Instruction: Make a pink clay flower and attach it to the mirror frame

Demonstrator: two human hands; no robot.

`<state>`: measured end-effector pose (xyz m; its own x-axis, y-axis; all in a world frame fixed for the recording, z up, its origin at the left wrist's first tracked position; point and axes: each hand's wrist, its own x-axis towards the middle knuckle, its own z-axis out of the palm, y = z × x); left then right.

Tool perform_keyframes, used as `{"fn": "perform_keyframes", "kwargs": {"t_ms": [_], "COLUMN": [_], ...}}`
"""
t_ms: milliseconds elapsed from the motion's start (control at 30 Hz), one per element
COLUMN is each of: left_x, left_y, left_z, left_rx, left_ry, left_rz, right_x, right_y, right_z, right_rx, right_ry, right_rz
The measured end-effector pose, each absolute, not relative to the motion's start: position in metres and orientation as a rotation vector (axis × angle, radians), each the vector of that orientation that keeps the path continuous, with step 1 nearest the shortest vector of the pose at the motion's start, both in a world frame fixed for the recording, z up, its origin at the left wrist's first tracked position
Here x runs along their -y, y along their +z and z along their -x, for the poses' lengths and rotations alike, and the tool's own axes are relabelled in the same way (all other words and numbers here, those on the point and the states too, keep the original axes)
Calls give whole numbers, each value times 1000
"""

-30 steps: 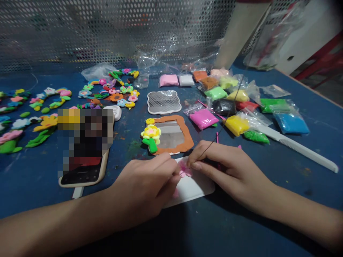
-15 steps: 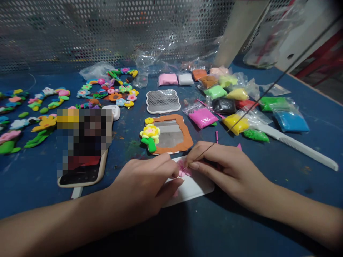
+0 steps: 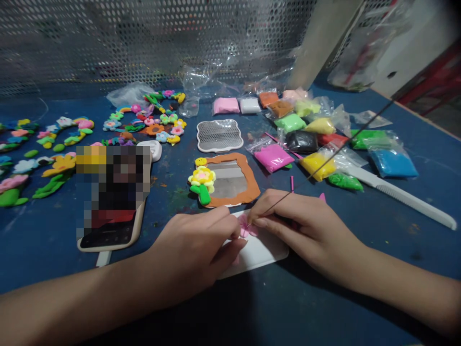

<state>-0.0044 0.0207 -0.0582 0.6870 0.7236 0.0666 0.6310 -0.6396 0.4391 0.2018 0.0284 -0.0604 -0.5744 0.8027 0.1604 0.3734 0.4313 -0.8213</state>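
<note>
A pink clay flower [image 3: 245,228] lies on a white board [image 3: 264,251] near the front of the blue table. From the left, my left hand [image 3: 201,245] comes up to the flower with its fingers curled; what its fingertips grip, if anything, is too small to tell. My right hand [image 3: 298,230] pinches at the flower's right side, thumb and forefinger pressed together, and a thin dark line runs up right across it. Behind the board lies a mirror with an orange clay border [image 3: 252,185], bearing a yellow clay flower [image 3: 201,177] and green leaves at its left.
A phone [image 3: 115,202] with a cable lies left, near several colourful clay pieces [image 3: 61,166]. Farther back is a white-rimmed mirror [image 3: 219,136]. Clay packets [image 3: 273,157] and a white knife-like tool [image 3: 414,198] lie right. A perforated metal panel [image 3: 151,43] stands behind.
</note>
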Motion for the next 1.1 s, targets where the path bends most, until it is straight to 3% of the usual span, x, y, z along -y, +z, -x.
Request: {"fn": "perform_keyframes", "kwargs": {"t_ms": [333, 567, 1100], "left_x": [-21, -18, -23], "left_y": [-60, -55, -58], "left_z": [5, 6, 7], "left_rx": [-1060, -1072, -1102], "left_ry": [338, 479, 434], "left_rz": [-2522, -2531, -2475], "right_x": [-29, -28, -37], "right_y": [-61, -53, -48], "right_z": [-202, -204, -213], "right_rx": [2143, 1847, 1966], "right_ry": [1096, 1307, 1276], "right_rz": [1006, 1070, 1149]}}
